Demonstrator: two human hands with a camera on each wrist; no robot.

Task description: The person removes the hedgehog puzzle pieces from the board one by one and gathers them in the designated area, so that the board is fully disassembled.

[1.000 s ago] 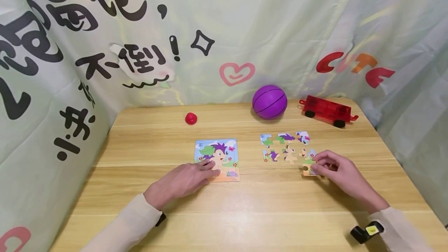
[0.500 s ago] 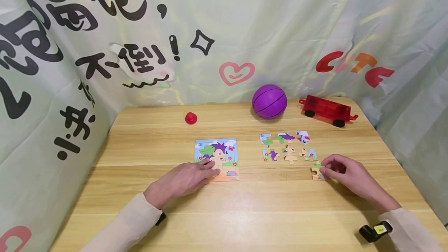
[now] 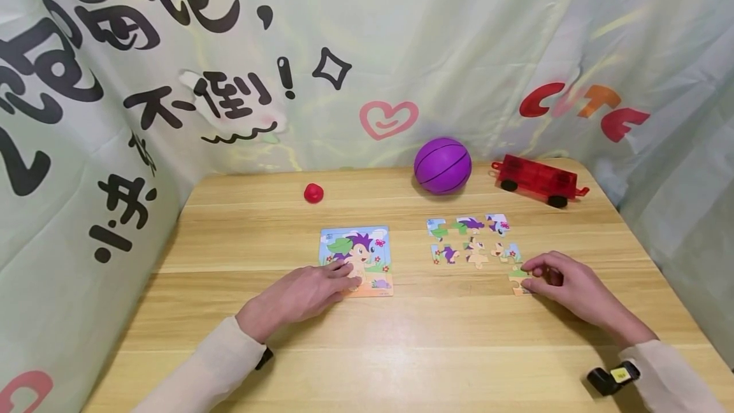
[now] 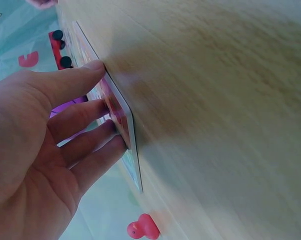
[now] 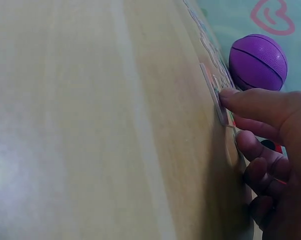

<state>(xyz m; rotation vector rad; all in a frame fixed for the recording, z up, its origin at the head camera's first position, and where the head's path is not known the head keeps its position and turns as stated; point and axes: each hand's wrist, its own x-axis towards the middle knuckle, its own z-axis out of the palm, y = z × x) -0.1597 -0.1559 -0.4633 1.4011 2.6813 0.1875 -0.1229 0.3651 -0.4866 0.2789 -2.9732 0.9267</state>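
A square picture board (image 3: 367,244) showing a purple-haired hedgehog lies flat left of the table's middle. My left hand (image 3: 298,295) rests on its lower left part with extended fingers; in the left wrist view the fingertips and thumb touch the board's (image 4: 121,112) face. Over on the right, my right hand (image 3: 564,282) pinches a jigsaw piece (image 3: 518,282) between thumb and index finger, partly covering it. That piece lies at the lower right of several loose jigsaw pieces (image 3: 475,255) set out in rows. The right wrist view shows the thumb pressing on the piece (image 5: 209,85).
Behind the pieces stands a purple ball (image 3: 443,166), with a red toy wagon (image 3: 536,179) on black wheels to its right. A small red duck (image 4: 144,227) sits at the back left. A printed curtain (image 3: 321,30) borders the wooden table (image 3: 367,362).
My right hand has slid the jigsaw piece a little to the right, then shifted it very slightly back left. The left hand has stayed on the picture board.
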